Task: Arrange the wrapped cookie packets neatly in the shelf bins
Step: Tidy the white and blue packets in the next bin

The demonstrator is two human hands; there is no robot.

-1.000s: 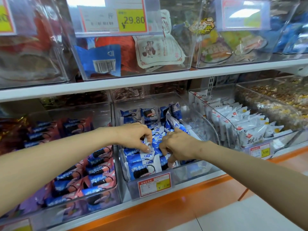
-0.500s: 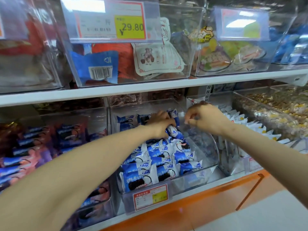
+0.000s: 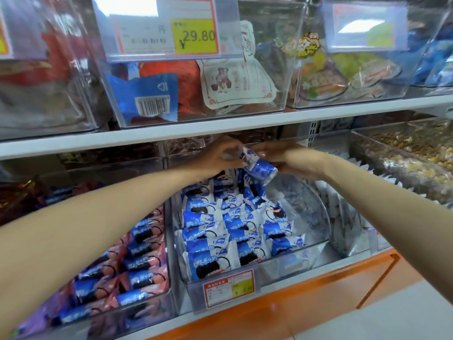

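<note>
A clear middle bin on the lower shelf holds several blue-and-white cookie packets in rough rows. Above its back end, both hands meet on a small bunch of blue-and-white packets. My left hand grips the bunch from the left. From the right, my right hand holds the same bunch; its fingertips are hidden behind the packets. The bin's right half shows bare plastic floor.
A bin of pink-and-blue packets sits left. White packets fill the bin to the right, then a bin of mixed snacks. The upper shelf board hangs just above my hands. An orange ledge runs below.
Both hands left the front rows and went to the back of the middle bin. They came together and lifted a bunch of packets there. The view tilted slightly.
</note>
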